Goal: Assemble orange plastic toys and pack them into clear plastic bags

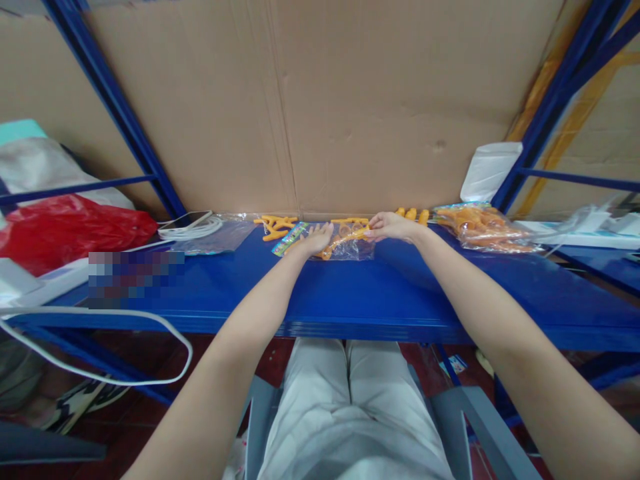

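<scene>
A clear plastic bag (353, 251) with a colourful printed header lies on the blue shelf, with orange plastic pieces in and on it. My left hand (316, 241) rests over the bag's left part, its fingers stretched out. My right hand (393, 227) is at the bag's right side, thumb and fingers pinched on the end of an orange plastic piece (356, 235). Whether that piece is inside the bag or on top of it, I cannot tell. Loose orange pieces (276, 227) lie left of the bag. Several rounded orange pieces (412, 215) stand behind my right hand.
At right lies a filled bag of orange parts (480, 227). Flat clear packaging (220, 235) and a coiled white cable (193, 227) are at left, near a red plastic bag (75, 230). A cardboard wall (325, 107) closes the back. A white cable loop (185, 353) hangs over the front edge.
</scene>
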`<move>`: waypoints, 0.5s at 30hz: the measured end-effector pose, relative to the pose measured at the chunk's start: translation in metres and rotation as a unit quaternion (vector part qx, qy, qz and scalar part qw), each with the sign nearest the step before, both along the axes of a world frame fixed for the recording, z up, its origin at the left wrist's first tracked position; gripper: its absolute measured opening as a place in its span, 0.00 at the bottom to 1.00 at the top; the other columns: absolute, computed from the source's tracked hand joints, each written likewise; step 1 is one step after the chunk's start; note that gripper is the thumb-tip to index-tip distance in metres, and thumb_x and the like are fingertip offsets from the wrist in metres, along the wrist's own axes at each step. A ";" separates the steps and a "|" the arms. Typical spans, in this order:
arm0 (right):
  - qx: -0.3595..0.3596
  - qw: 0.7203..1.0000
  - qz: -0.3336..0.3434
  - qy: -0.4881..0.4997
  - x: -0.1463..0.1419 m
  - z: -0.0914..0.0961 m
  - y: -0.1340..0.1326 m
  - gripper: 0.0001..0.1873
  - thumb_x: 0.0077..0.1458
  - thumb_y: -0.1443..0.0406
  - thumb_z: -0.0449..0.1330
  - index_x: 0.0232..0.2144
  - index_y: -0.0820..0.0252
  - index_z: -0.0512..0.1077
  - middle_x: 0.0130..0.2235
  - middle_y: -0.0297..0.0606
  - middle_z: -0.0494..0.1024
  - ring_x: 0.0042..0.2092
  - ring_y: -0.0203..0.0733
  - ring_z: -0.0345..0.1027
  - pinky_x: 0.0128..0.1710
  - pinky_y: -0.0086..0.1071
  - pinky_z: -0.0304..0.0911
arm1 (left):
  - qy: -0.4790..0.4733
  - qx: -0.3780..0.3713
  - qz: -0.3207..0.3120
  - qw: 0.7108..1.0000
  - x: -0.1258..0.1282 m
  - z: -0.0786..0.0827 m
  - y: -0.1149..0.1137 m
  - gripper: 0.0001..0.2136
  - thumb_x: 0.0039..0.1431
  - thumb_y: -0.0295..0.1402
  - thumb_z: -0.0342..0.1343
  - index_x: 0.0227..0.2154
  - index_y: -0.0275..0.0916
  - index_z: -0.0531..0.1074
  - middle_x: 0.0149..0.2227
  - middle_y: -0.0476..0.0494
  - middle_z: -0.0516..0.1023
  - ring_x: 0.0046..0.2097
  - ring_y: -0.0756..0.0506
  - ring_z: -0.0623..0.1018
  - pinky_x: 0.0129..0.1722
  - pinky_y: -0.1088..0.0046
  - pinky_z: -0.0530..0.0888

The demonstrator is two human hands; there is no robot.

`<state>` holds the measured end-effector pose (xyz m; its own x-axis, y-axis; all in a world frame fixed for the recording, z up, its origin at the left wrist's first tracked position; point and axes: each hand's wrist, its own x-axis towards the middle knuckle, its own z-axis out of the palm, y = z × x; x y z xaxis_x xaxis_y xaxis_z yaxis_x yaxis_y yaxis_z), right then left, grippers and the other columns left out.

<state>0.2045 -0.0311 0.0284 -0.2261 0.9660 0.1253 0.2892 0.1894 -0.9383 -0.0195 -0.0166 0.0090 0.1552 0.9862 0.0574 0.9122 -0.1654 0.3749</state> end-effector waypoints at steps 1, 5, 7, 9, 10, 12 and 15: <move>-0.009 1.000 0.001 -0.004 -0.001 0.000 -0.001 0.21 0.31 0.69 0.76 0.26 0.62 0.69 0.26 0.41 0.77 0.28 0.43 0.74 0.26 0.39 0.73 | 0.002 -0.002 0.001 1.000 0.001 0.001 -0.002 0.31 0.65 0.47 0.21 0.68 0.45 0.46 0.69 0.49 0.43 0.69 0.40 0.43 0.66 0.52 0.46; -0.042 0.999 0.023 -0.005 -0.003 0.000 -0.005 0.19 0.29 0.70 0.77 0.24 0.64 0.71 0.26 0.45 0.77 0.27 0.46 0.75 0.25 0.40 0.73 | 0.003 -0.010 -0.007 1.000 0.001 0.002 -0.006 0.32 0.64 0.48 0.20 0.68 0.44 0.45 0.69 0.47 0.42 0.69 0.40 0.42 0.65 0.51 0.46; -0.064 0.997 0.036 -0.002 -0.005 -0.002 -0.005 0.18 0.29 0.70 0.76 0.24 0.65 0.73 0.27 0.45 0.78 0.27 0.44 0.74 0.26 0.39 0.73 | 0.007 -0.013 -0.015 1.000 0.001 0.002 -0.006 0.32 0.64 0.49 0.21 0.68 0.44 0.45 0.69 0.48 0.40 0.69 0.40 0.41 0.65 0.51 0.46; -0.075 0.996 0.043 0.007 -0.008 -0.006 -0.003 0.16 0.31 0.71 0.76 0.24 0.65 0.74 0.28 0.44 0.78 0.28 0.41 0.74 0.28 0.37 0.74 | 0.012 -0.014 -0.023 1.000 0.002 0.002 -0.006 0.32 0.64 0.49 0.22 0.68 0.45 0.45 0.69 0.49 0.39 0.69 0.40 0.41 0.65 0.51 0.45; -0.074 0.996 0.043 0.013 -0.010 -0.008 -0.002 0.15 0.31 0.71 0.75 0.24 0.64 0.74 0.28 0.43 0.78 0.28 0.40 0.74 0.29 0.36 0.74 | 0.014 -0.013 -0.026 0.999 0.002 0.002 -0.005 0.32 0.64 0.49 0.22 0.68 0.46 0.46 0.69 0.50 0.39 0.69 0.40 0.41 0.65 0.51 0.45; -0.060 0.997 0.034 0.022 -0.016 -0.014 0.000 0.13 0.33 0.72 0.74 0.23 0.62 0.74 0.28 0.39 0.78 0.28 0.38 0.73 0.30 0.36 0.74 | 0.014 -0.007 -0.027 1.000 0.003 0.000 -0.004 0.31 0.64 0.49 0.22 0.67 0.47 0.46 0.69 0.50 0.41 0.69 0.41 0.42 0.65 0.51 0.46; -0.031 0.999 0.012 0.012 -0.027 -0.021 0.003 0.10 0.37 0.74 0.72 0.22 0.61 0.74 0.25 0.35 0.76 0.27 0.35 0.71 0.32 0.33 0.74 | 0.008 0.003 -0.025 1.000 0.004 -0.002 0.000 0.32 0.64 0.50 0.23 0.67 0.46 0.47 0.69 0.48 0.42 0.69 0.41 0.44 0.65 0.53 0.49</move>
